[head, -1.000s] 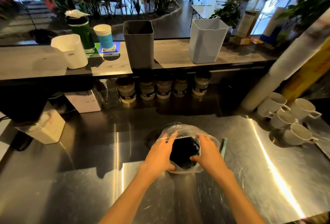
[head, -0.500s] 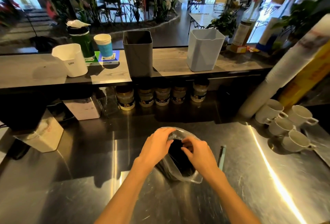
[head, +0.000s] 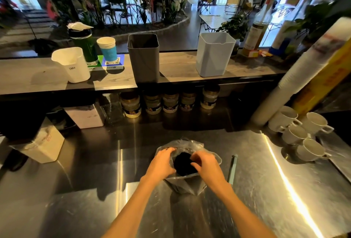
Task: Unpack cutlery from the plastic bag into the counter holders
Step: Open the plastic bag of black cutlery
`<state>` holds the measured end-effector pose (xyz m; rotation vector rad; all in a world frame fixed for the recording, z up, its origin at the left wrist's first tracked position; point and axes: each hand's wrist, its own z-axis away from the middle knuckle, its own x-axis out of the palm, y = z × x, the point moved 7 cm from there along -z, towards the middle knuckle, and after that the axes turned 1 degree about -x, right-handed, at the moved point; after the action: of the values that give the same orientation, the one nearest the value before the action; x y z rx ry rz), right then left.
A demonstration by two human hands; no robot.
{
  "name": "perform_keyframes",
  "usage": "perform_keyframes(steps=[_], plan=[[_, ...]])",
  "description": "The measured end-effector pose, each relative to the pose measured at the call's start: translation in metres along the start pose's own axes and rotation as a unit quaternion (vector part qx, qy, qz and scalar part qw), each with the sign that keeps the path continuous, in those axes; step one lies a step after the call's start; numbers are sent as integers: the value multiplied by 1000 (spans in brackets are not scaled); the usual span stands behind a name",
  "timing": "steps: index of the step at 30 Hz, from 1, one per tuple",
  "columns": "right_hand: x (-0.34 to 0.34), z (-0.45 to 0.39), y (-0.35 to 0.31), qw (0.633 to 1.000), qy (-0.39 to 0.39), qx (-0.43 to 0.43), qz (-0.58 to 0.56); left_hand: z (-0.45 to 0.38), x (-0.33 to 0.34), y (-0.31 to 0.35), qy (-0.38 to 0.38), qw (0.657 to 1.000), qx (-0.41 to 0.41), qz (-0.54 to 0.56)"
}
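Gripping the clear plastic bag [head: 187, 169] mouth on the steel counter [head: 266, 190], left hand [head: 161, 163] and right hand [head: 207, 165] curled on its rim (dark contents inside), grey holder [head: 143, 58] and pale holder [head: 213, 54] on the shelf beyond the bag, white cups [head: 302, 133] to its right.

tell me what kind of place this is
Probably a café or bar counter: white cups lie grouped on a steel worktop, a tall sleeve of paper cups leans at the right, and a syrup bottle stands on the wooden shelf facing a seating area.
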<state>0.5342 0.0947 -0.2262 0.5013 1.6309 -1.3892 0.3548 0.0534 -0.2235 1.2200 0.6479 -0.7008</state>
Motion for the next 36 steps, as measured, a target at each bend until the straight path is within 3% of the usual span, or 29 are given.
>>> perform_keyframes(steps=[3, 7, 13, 23, 29, 36], plan=[[21, -2, 2, 988, -93, 53, 108, 6, -11, 11, 29, 995, 3, 96], [34, -2, 15, 969, -138, 113, 171, 19, -8, 15, 22, 986, -1, 167], [40, 3, 19, 966, -172, 174, 78, 35, -4, 8, 34, 980, -24, 196], [45, 17, 3, 943, -244, 215, 70, 41, -18, 4, 68, 974, -47, 210], [30, 20, -4, 949, -202, 235, -57, 34, -18, 11, 54, 973, -30, 223], [3, 34, -15, 942, -259, 213, 5, 20, -14, 17, 22, 977, -28, 212]])
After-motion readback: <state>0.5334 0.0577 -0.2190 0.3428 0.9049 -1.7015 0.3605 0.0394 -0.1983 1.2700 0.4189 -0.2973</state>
